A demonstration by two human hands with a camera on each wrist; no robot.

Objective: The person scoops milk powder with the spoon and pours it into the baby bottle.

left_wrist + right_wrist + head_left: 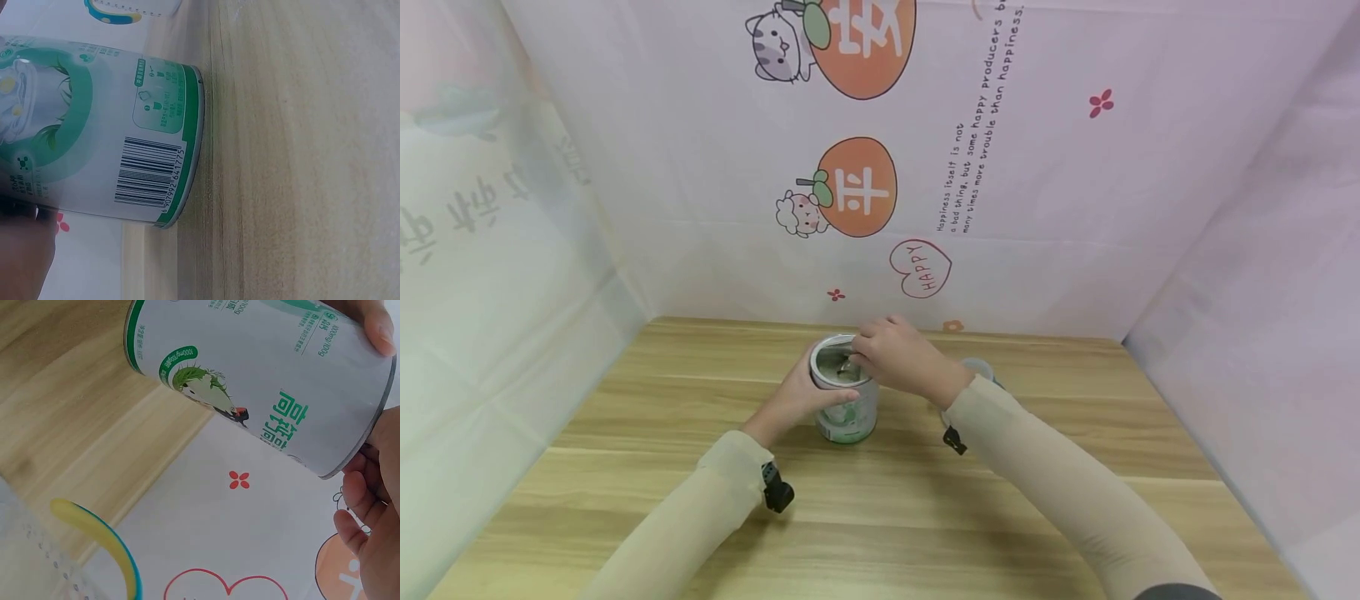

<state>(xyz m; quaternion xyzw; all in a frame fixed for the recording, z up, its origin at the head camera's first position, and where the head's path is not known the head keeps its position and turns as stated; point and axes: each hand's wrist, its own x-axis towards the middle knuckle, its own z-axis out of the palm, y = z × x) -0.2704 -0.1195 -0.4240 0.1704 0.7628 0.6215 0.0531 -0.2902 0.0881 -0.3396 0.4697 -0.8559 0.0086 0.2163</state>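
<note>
A white and green printed can (848,421) stands upright on the wooden table, its top uncovered. My left hand (797,397) grips its side near the rim, with the thumb along the front. My right hand (898,354) is over the right part of the opening, its fingers bent down at the rim. Inside the can, a shiny, crinkled-looking piece (847,365) shows beside those fingertips; I cannot tell whether they hold it. In the right wrist view, curled right fingers (355,499) sit by the can's rim, their tips partly hidden.
A clear cup (977,367) stands right of the can, partly behind my right wrist; its yellow and blue handle (103,531) shows in the right wrist view. A printed cloth (1030,250) hangs along the table's back edge, with pale cloth walls at both sides.
</note>
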